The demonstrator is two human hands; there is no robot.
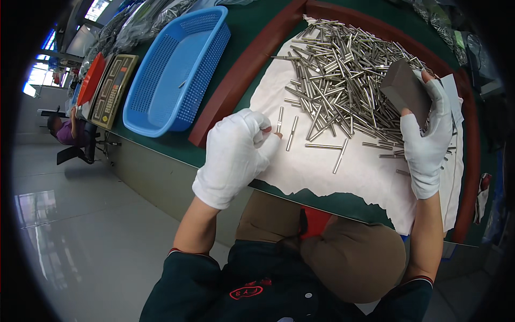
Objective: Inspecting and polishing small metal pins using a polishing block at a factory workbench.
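The right hand [429, 140] grasps one dark grey block [403, 88], thumb and fingers spread wide around it. The left hand [232, 155] is curled, its thumb tip at the lower end of one metal pin [280, 117]; whether it pinches it, I cannot tell. Three loose pins [292, 133] lie nearby on one white cloth [300, 174], before an uncountable heap [348, 75]. One blue basket [140, 119] stands farther left.

We have a green-topped workbench [263, 24] before us, with a white cloth [306, 172] spread toward its near edge inside a reddish-brown frame [247, 75]. Left of the frame, by that same edge, we see a blue perforated plastic basket [166, 80]; clear plastic bags [126, 33] lie toward the far edge.
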